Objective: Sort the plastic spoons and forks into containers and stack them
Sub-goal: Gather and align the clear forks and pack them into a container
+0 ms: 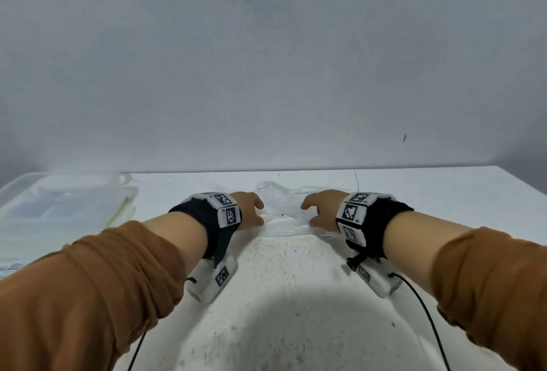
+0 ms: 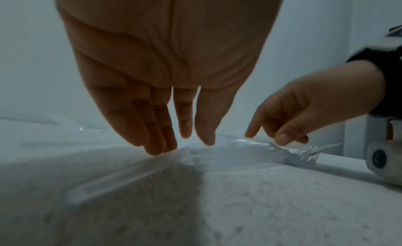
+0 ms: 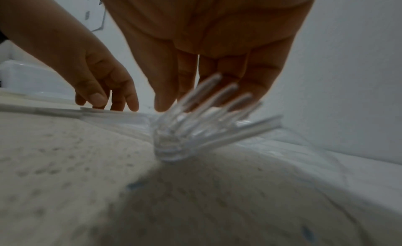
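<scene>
Both hands worked a heap of clear cutlery [image 1: 281, 213] mid-surface [image 1: 296, 282], likely gathering it to sort. Left hand [image 1: 250, 210] fingers [image 2: 161, 137] straight, tips on a handle; right hand [image 1: 321, 210] fingers [image 3: 256, 81] relaxed over forks [image 3: 195, 122], gripping nothing. Container [image 1: 56, 202] waited far left.

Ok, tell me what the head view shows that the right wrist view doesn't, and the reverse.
Only the head view shows the brown sleeves, the marker wristbands and the cables. Only the right wrist view shows clear forks close up, tines tilted upward under the right hand, fingers straight. Both show the left hand, the white table, the wall and a clear container on the left.
</scene>
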